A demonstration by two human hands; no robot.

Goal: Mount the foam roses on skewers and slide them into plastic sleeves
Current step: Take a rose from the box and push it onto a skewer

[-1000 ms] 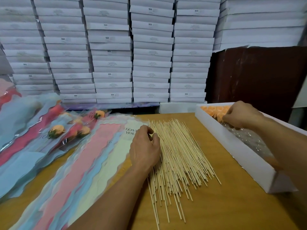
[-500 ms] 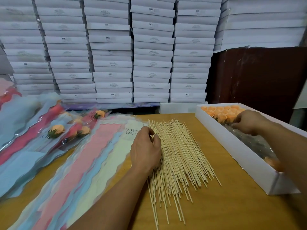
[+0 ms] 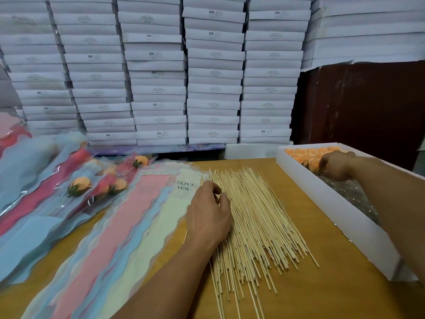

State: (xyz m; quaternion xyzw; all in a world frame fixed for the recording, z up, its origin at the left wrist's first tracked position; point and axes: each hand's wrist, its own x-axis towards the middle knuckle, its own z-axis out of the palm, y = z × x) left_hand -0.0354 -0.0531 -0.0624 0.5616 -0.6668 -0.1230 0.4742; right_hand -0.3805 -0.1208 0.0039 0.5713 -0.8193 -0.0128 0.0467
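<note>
Left hand [image 3: 208, 212] pinches thin wooden skewers [image 3: 257, 217] — right hand [image 3: 337, 165] reaches ruffled foam roses [image 3: 308, 155].

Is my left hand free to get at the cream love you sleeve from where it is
Probably yes. The left hand rests at the skewer pile's left edge, the cream sleeve lies flat right beside it, and nothing covers its printed end.

Left hand [image 3: 208, 217] on skewers [image 3: 257, 222]
</note>
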